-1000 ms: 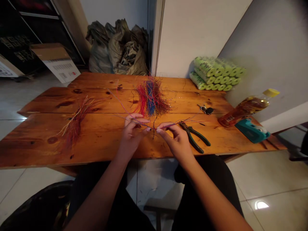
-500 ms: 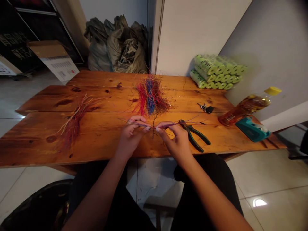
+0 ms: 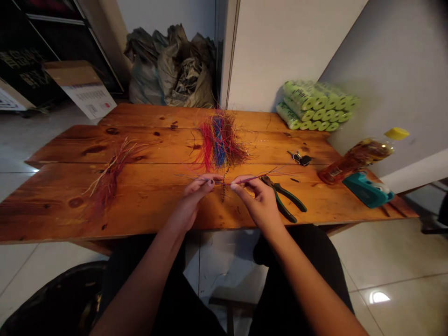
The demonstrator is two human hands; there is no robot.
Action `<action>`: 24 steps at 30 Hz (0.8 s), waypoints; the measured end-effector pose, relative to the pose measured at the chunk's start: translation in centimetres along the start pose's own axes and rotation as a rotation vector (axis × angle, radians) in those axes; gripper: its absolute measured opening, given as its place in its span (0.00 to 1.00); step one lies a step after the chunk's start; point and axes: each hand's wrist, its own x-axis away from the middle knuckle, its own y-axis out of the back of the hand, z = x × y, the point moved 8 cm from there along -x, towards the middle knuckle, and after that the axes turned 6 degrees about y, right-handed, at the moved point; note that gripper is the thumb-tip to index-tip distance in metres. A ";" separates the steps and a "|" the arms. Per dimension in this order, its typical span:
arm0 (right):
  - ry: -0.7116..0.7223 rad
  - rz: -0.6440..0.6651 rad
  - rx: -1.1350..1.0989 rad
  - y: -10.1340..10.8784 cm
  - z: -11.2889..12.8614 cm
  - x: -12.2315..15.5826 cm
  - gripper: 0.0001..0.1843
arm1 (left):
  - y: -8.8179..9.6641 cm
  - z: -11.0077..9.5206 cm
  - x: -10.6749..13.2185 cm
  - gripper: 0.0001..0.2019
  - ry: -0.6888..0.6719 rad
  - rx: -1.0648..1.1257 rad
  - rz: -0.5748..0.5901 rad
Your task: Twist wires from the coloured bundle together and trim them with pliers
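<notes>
Head view: I see my left hand (image 3: 194, 198) and right hand (image 3: 261, 198) each pinching thin coloured wires (image 3: 224, 183) just above the bench (image 3: 140, 205). They look light and springy, best pinched near their middle.

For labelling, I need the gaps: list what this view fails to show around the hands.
Head view only.
The strands pinched between left hand and right hand: too thin to count; the hands cover the grip.
The pliers: jaw tips hidden behind the right hand.
The bottle label: blurred.
</notes>
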 end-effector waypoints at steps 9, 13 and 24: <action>0.029 0.073 -0.042 -1.0 -0.5 -0.1 0.04 | 0.0 -0.1 0.2 0.02 -0.140 -0.178 -0.120; 0.250 0.130 0.307 -0.7 1.4 -0.2 0.06 | 0.1 0.1 0.2 0.03 -0.124 -0.146 -0.139; -0.159 0.210 -0.036 -0.3 -2.1 -0.7 0.07 | -0.8 0.2 0.0 0.06 -0.041 -0.339 -0.046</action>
